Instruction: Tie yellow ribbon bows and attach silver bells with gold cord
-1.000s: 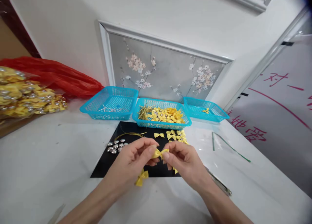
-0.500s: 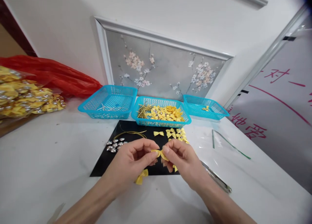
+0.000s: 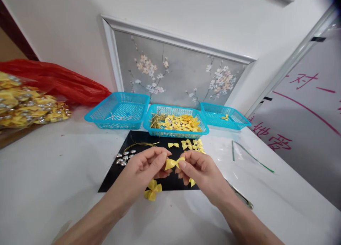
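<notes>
A yellow bow (image 3: 172, 164) at the fingertips, over a black sheet (image 3: 114, 179)

At the far left there is a clear bag (image 3: 29, 106) full of yellow bows with silver beads, and a red plastic bag (image 3: 64, 82) lies behind it. Next comes the left blue basket (image 3: 119, 123), which holds some thin white strips (image 3: 121, 118). On the left part of the sheet are loose silver beads (image 3: 123, 159) and a few gold wires (image 3: 141, 144).

The left hand (image 3: 149, 165) has its fingers curled at the left loop of the yellow bow; I cannot tell if they grip it. Just below this hand, some yellow ribbon loops (image 3: 153, 190) lie at the front edge of the sheet. Behind the hands stands the middle blue basket (image 3: 176, 133), with short gold wires (image 3: 157, 120) on its left side and many yellow bows beside them.

The right hand (image 3: 197, 167) pinches the right loop of the yellow bow between thumb and fingers. Beyond it, a group of small bows (image 3: 188, 144) lies on the sheet. Farther right are the right blue basket (image 3: 226, 124), a metal tool (image 3: 241, 195) partly hidden by the right arm, and a green strip (image 3: 253, 159) on the white surface (image 3: 277, 195).
</notes>
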`<act>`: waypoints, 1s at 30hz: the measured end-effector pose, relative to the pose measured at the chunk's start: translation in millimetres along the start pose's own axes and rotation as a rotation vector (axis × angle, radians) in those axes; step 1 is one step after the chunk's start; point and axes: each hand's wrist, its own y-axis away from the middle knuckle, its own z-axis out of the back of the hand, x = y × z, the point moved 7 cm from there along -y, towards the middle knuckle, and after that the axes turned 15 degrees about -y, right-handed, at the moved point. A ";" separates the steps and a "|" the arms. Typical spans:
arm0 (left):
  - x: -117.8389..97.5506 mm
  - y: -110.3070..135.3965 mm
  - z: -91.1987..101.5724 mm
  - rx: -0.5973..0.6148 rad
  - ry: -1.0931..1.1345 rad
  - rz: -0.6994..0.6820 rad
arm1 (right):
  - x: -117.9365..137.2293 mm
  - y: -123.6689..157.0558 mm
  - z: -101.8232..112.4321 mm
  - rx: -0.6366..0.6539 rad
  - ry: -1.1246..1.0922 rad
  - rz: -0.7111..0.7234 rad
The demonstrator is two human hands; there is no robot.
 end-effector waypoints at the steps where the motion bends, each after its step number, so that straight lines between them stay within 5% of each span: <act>1: -0.6 0.2 -0.5 0.012 -0.012 0.000 | 0.4 0.6 -0.4 0.003 0.000 -0.003; 13: 4.0 -1.7 -3.4 0.028 -0.068 -0.018 | 8.7 -4.3 9.1 -0.016 0.201 0.035; 20: 11.9 -5.8 9.3 -0.113 -0.078 0.033 | 3.6 -8.4 22.9 -0.121 0.189 0.023; 26: 17.7 -5.3 1.0 0.042 -0.070 0.102 | -0.2 -8.6 14.1 -0.042 0.237 0.007; 30: 21.6 -5.6 0.4 0.041 0.004 0.133 | -1.8 -7.7 12.3 -0.109 0.060 0.016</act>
